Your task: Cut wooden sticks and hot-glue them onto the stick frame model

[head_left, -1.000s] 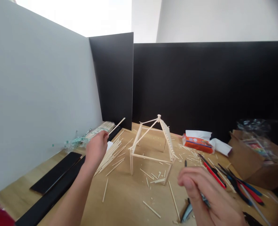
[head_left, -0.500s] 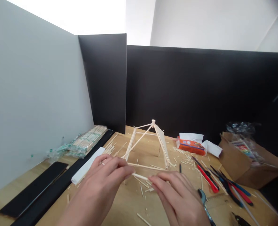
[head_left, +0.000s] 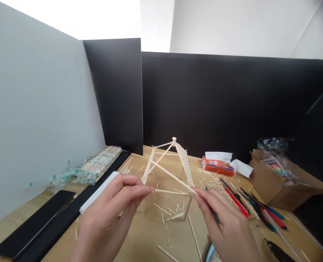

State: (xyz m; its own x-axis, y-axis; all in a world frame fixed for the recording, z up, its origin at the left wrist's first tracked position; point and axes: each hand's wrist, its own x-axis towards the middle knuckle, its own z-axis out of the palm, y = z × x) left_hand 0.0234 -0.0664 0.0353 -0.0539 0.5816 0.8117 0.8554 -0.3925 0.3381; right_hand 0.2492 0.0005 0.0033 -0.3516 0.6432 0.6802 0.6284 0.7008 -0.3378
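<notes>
In the head view, my right hand [head_left: 224, 214] pinches one end of a thin wooden stick [head_left: 173, 176] between thumb and fingers. The stick slants up and to the left, across the front of a small pavilion-like stick frame [head_left: 164, 155]. This frame stands on legs, has a knob at its peak and is panelled on the right slope. My left hand [head_left: 117, 203] is closed, thumb and forefinger pressed together beside the frame's front left corner; what lies in the pinch, if anything, is hidden. A dark, pen-like thing [head_left: 216, 217] shows partly behind my right fingers.
Cut stick pieces [head_left: 174, 216] litter the wooden table. To the right lie a red-handled tool [head_left: 236, 202], pliers [head_left: 262, 214], an orange tissue pack [head_left: 218, 167] and a cardboard box [head_left: 276, 182]. Bagged sticks [head_left: 101, 163] lie left; black partitions [head_left: 218, 105] stand behind.
Both hands held a short-looking stick level between them; now the left fingers are off it. The right hand has raised the stick's far end up and left. The view has shifted slightly right.
</notes>
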